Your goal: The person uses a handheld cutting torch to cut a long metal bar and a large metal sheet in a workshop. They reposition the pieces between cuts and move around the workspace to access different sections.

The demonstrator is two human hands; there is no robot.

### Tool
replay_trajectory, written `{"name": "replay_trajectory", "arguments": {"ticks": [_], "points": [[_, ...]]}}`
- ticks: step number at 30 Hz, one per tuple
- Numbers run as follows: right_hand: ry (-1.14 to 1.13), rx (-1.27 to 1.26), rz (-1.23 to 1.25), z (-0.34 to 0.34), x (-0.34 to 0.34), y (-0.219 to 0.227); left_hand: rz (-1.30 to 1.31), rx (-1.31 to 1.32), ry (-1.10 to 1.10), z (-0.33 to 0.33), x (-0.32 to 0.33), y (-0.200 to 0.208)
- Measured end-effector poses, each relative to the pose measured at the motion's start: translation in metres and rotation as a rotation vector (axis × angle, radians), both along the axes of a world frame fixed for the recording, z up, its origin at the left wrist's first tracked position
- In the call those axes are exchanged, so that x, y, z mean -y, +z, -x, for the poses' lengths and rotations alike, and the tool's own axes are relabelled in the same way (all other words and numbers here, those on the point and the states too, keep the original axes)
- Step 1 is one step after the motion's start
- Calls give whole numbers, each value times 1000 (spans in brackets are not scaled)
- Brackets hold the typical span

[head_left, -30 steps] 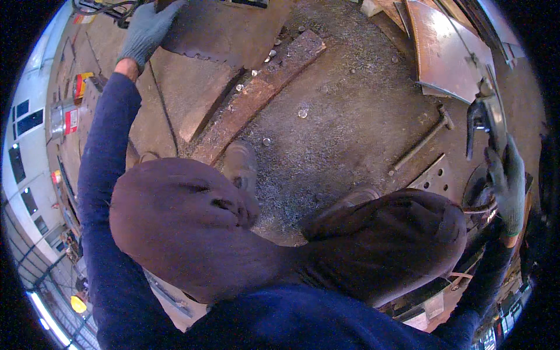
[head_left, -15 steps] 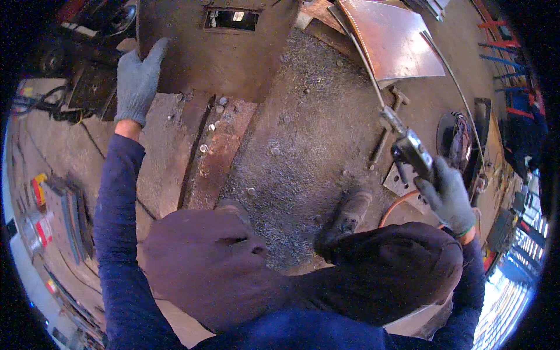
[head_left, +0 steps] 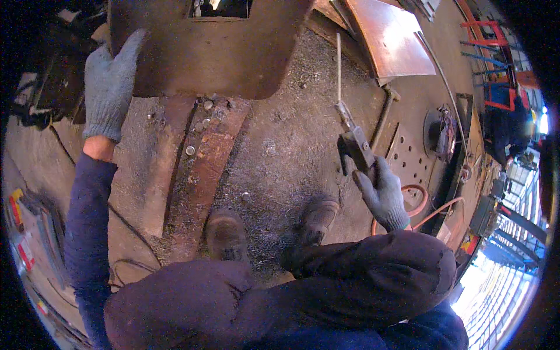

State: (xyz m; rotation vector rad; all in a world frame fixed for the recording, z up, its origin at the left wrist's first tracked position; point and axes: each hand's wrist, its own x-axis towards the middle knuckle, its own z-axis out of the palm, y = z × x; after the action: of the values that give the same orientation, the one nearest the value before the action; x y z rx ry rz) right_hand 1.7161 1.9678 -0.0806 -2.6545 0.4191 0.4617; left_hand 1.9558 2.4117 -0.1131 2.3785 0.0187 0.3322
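Note:
My left hand (head_left: 109, 86), in a grey knit glove, rests flat against the left edge of a large rusty steel plate (head_left: 204, 52) with a rectangular cut-out near its top. My right hand (head_left: 382, 195), also gloved, is closed on a welding electrode holder (head_left: 356, 146). A thin electrode rod (head_left: 338, 67) sticks up from the holder toward the plate, its tip short of the plate's right edge. My knees and two boots (head_left: 274, 227) fill the lower middle.
Rusty flat bars with several round slugs (head_left: 204, 151) lie on the gritty floor below the plate. A tilted steel sheet (head_left: 391, 38) stands at upper right, a hammer (head_left: 385, 111) and a perforated plate (head_left: 411, 160) beside it, and an orange hose (head_left: 426, 210).
The view has swung toward the plate. My right hand with the holder moved left and raised the rod toward the plate. My left hand stays on the plate's edge.

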Motion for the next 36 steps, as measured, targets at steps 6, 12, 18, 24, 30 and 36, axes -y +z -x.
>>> {"name": "replay_trajectory", "arguments": {"ticks": [6,12,18,24,30,36], "points": [[6,114,-7,9,5,-23,284,-155,77,25,24,15],[-75,127,-50,7,3,-33,317,-84,40,27,47,-6],[-133,58,-56,5,7,-32,467,-109,4,27,87,-4],[-157,76,-59,5,9,-35,156,-106,1,27,94,-7],[-157,154,-94,10,10,-42,345,-117,-175,30,112,1],[-116,154,-74,9,8,-41,81,71,-209,47,135,8]]}}
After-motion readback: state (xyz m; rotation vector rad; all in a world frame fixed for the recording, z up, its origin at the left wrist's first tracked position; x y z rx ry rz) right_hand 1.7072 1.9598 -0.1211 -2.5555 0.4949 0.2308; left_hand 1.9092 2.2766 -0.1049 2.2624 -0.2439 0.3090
